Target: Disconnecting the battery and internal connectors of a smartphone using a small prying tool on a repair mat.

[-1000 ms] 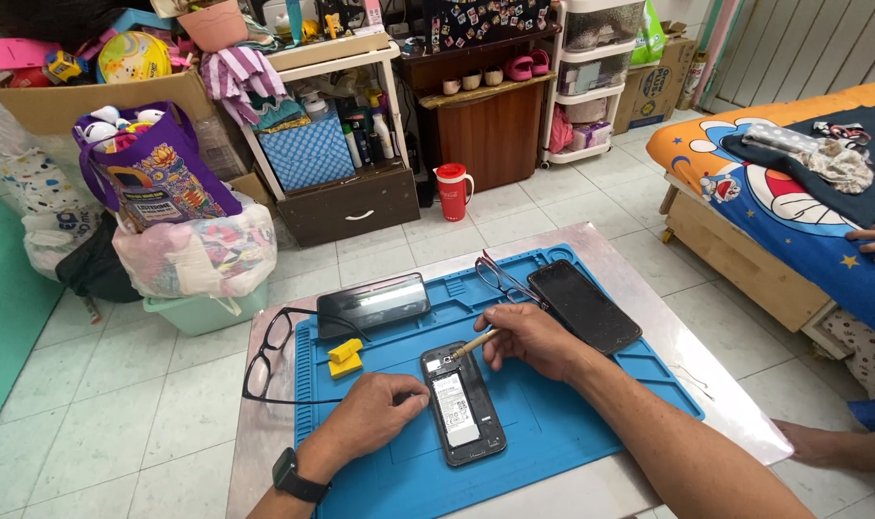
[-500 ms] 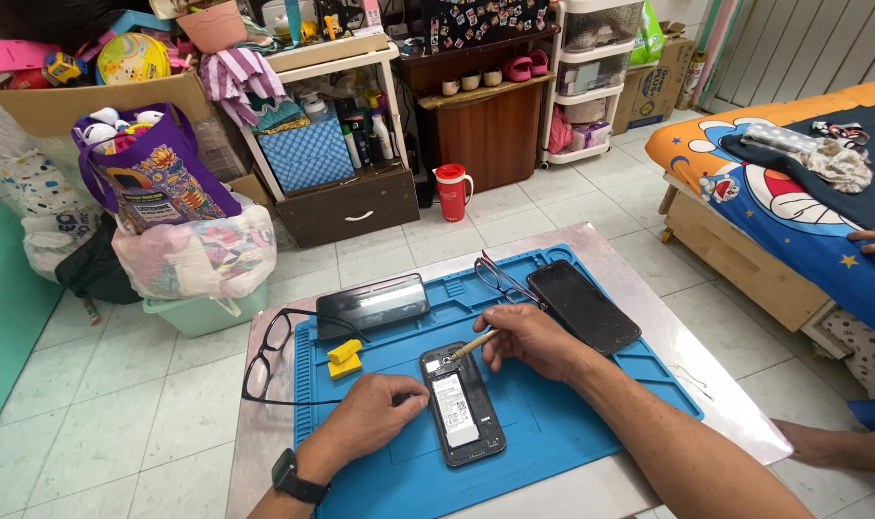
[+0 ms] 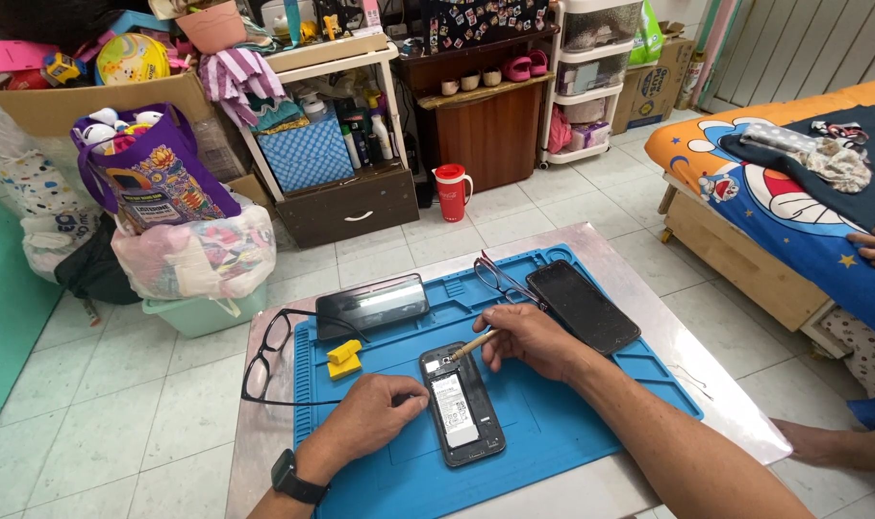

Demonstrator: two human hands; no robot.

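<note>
Pinching thin tool, right hand probes opened phone; left hand steadies it, grip flat; glasses, yellow piece beside.

Both forearms are seen bare, with no sleeves reaching into view. A black wristwatch with a dark band is worn on the left wrist. The right hand is left uncovered, without gloves.

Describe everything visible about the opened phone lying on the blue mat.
The opened phone is dark and rectangular, lying flat with its back cover off, showing a pale labelled battery in a black frame. It sits mid-mat on the blue mat, slightly angled. The left hand steadies its left edge; the right hand points a thin wooden-looking tool at its top end.
</note>
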